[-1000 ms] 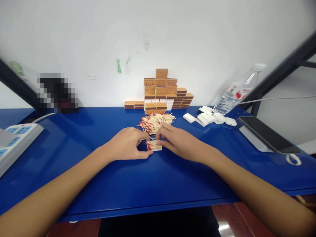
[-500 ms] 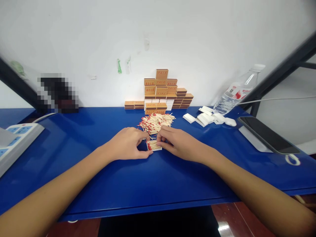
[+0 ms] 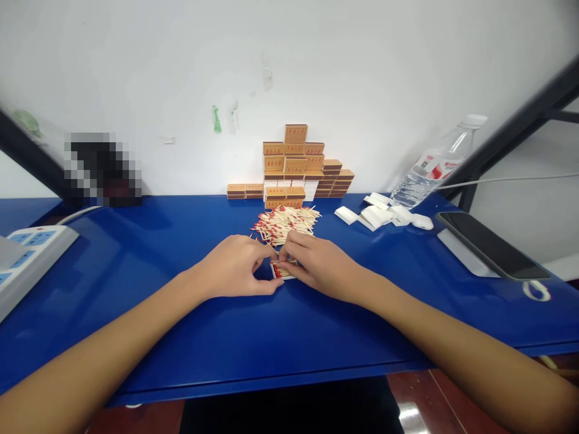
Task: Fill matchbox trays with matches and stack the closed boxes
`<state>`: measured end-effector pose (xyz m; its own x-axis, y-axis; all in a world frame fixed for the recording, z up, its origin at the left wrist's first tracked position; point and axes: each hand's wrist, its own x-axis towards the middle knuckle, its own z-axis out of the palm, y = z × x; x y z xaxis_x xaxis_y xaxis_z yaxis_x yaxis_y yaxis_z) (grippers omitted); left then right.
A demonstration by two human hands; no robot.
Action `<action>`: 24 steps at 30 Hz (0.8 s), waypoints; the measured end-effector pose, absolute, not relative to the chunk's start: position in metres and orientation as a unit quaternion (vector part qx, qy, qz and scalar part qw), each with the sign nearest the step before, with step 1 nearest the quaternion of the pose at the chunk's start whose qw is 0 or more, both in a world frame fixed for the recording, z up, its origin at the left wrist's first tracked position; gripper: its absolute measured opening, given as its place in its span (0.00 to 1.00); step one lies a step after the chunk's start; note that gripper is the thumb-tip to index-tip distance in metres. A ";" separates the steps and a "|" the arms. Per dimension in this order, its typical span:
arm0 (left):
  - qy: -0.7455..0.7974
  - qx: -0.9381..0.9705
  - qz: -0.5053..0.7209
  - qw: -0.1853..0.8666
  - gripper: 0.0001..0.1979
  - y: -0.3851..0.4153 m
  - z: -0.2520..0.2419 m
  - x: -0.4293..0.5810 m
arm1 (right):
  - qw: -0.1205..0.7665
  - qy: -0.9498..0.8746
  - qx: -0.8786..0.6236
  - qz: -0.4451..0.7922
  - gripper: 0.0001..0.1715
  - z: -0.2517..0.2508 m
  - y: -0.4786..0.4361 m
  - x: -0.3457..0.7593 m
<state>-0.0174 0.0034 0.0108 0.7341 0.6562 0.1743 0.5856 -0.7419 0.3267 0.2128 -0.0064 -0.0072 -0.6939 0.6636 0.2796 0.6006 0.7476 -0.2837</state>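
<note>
A small white matchbox tray [image 3: 289, 277] lies on the blue table, with red-tipped matches [image 3: 280, 272] side by side in it, heads to the left. My left hand [image 3: 237, 265] grips the tray's left end between thumb and fingers. Over the tray's middle, my right hand [image 3: 316, 259] has its thumb and fingertips closed on matches; how many is hidden. Just behind both hands is a heap of loose matches [image 3: 287, 223], heads mostly to the left.
Orange-brown matchboxes [image 3: 294, 164] are stacked against the wall. Several white trays [image 3: 375, 216] lie at right, near a tilted water bottle [image 3: 427, 163] and a phone [image 3: 493, 244]. A power strip [image 3: 36, 265] is at left.
My right hand has shifted left, from the tray's right end to over its middle. The tray and left hand have moved slightly right and nearer to me.
</note>
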 end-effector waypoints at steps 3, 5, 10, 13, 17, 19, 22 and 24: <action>0.339 0.918 0.152 0.139 0.14 0.006 0.010 -0.019 | 0.165 -0.923 -0.344 0.059 0.14 -0.002 -0.008 0.214; 0.340 0.916 0.159 0.141 0.13 0.007 0.009 -0.020 | 0.155 -0.925 -0.344 0.055 0.13 0.000 -0.009 0.215; 0.333 0.919 0.163 0.131 0.14 0.009 0.009 -0.023 | 0.198 -0.912 -0.351 0.074 0.13 0.000 -0.003 0.221; 0.335 0.914 0.199 0.112 0.13 0.013 0.011 -0.028 | 0.273 -0.885 -0.366 0.089 0.09 0.000 0.003 0.225; 0.344 0.904 0.234 0.099 0.13 0.019 0.012 -0.034 | 0.299 -0.873 -0.363 0.124 0.06 -0.001 0.007 0.228; 0.339 0.906 0.230 0.107 0.13 0.019 0.011 -0.033 | 0.295 -0.871 -0.365 0.142 0.06 -0.002 0.006 0.228; 0.335 0.908 0.220 0.126 0.13 0.016 0.010 -0.029 | 0.292 -0.872 -0.363 0.150 0.04 -0.003 0.005 0.227; 0.333 0.909 0.215 0.131 0.13 0.014 0.010 -0.027 | 0.289 -0.876 -0.358 0.148 0.03 -0.003 0.005 0.228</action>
<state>-0.0272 0.0136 0.0100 0.6860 0.6611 0.3040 0.5483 -0.7443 0.3814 0.2280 0.0053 -0.0033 -0.5767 0.7120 0.4006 0.5412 0.7003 -0.4656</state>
